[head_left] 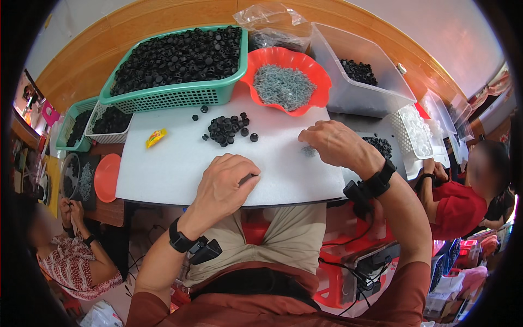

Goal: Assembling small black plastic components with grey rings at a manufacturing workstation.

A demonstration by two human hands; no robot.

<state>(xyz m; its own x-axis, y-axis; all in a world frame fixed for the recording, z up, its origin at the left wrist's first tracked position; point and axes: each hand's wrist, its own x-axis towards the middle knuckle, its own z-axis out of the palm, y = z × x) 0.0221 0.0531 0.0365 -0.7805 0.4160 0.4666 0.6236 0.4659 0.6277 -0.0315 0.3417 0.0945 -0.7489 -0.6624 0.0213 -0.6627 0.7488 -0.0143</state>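
Note:
My left hand (226, 181) is closed at the near edge of a white mat (163, 177). A small black plastic piece (248, 179) shows between its thumb and curled fingers. On the right of the mat, my right hand (336, 143) hangs with finger and thumb pinched together. Whatever they hold, if anything, is too small to make out. Just beneath those fingertips lies a little heap of thin silver metal pieces (309, 151). A loose pile of black plastic caps (224, 131) sits in the middle of the mat, ahead of my left hand.
Behind the mat stand a green basket (174, 99) of black caps, a red scalloped bowl (261, 57) of silver pieces and a clear bin (376, 98). More black parts (378, 146) lie at the right. A yellow packet (156, 138) rests leftward. Co-workers sit at both sides.

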